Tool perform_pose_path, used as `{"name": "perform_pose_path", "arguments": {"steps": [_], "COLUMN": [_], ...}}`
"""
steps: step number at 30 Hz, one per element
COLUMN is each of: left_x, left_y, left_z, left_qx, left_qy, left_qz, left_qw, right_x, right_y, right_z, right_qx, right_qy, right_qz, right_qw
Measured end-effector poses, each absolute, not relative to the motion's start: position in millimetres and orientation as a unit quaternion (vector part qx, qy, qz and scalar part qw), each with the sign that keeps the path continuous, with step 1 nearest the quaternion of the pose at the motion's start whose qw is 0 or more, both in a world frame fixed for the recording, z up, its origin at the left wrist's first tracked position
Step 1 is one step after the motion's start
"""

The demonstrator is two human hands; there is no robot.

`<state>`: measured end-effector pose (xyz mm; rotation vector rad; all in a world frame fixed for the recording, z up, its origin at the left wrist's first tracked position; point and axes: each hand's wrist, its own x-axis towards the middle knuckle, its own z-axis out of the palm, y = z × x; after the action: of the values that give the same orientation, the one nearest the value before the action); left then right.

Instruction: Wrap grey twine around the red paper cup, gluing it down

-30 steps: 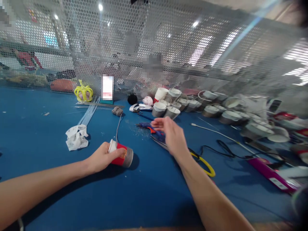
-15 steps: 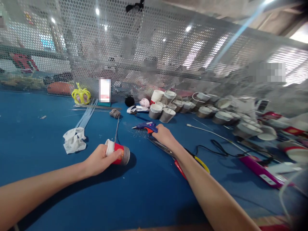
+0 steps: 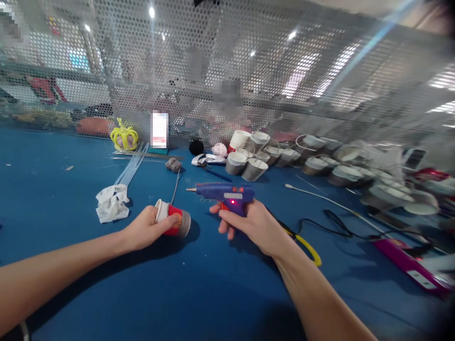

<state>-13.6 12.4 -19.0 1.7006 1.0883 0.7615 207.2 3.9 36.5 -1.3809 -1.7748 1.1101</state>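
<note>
A red and white paper cup (image 3: 175,221) lies tipped on its side, its lower end wrapped in grey yarn. My left hand (image 3: 144,229) is closed around it at the open rim. A strand of yarn runs from the cup up to a small ball of grey yarn (image 3: 173,165). In my right hand (image 3: 249,220) is a blue hot glue gun (image 3: 227,192) with a red light lit on its side. It is raised off the table, its nozzle pointing left above the cup. Behind my right wrist shows a yellow scissors handle (image 3: 308,248), partly hidden.
Several grey-wrapped cups (image 3: 255,168) stand at the back and right. A purple power strip (image 3: 408,267) with cables lies at the right. Crumpled white plastic (image 3: 112,203) rests on the left, near a yellow crown-like piece (image 3: 123,136) and a phone (image 3: 159,130). Perforated metal mesh (image 3: 192,71) closes the back.
My right hand has lifted the glue gun off the table and brought it nearer to me. My left hand still holds the cup in almost the same place. The view has shifted slightly.
</note>
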Motion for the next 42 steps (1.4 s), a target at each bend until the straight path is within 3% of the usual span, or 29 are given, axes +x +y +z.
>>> {"name": "perform_pose_path", "arguments": {"steps": [10,42], "left_x": [-13,-13], "left_y": [16,17], "left_z": [-15,-17], "left_qx": [0.656,0.654], "left_qy": [0.457,0.443], "left_qz": [0.324,0.309], "left_qw": [0.507,0.529], "right_x": [203,195], "right_y": [-17,-25], "right_z": [40,45], "right_qx": [-0.602,-0.613], "right_qy": [-0.69,-0.723], "right_qz": [0.34,0.271], "right_qw": [0.215,0.165]}}
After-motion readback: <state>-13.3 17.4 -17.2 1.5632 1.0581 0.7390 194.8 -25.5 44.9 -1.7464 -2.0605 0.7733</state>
